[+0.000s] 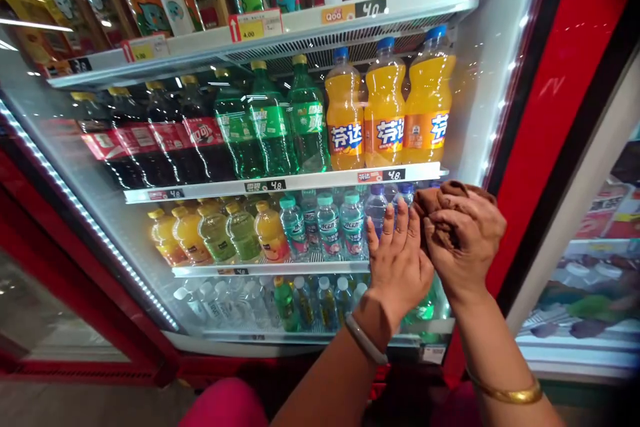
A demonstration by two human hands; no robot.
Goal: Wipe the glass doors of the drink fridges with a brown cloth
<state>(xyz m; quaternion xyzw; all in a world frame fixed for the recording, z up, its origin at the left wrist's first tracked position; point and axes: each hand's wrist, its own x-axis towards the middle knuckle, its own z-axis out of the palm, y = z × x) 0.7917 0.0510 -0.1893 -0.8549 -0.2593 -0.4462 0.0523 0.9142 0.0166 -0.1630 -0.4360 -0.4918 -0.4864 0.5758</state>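
Note:
My right hand [465, 240] is closed around a crumpled brown cloth [427, 203] at the lower right of the cooler front. Beside it, my left hand [397, 253] has its fingers spread and its palm toward the glass door [310, 213]; whether it presses on the glass I cannot tell. Through the glass, behind my fingers, show clear bottles with purple caps [377, 200] and bottles with teal caps [327, 227]. A grey band circles my left wrist and a gold bangle my right.
Shelves inside the cooler hold orange soda [385, 107], green bottles [270, 123], cola [165, 127] and juice [185, 233]. Red door frames [555, 113] stand on both sides. Another cooler [585, 280] is at the right. My pink-clothed knee [225, 403] shows below.

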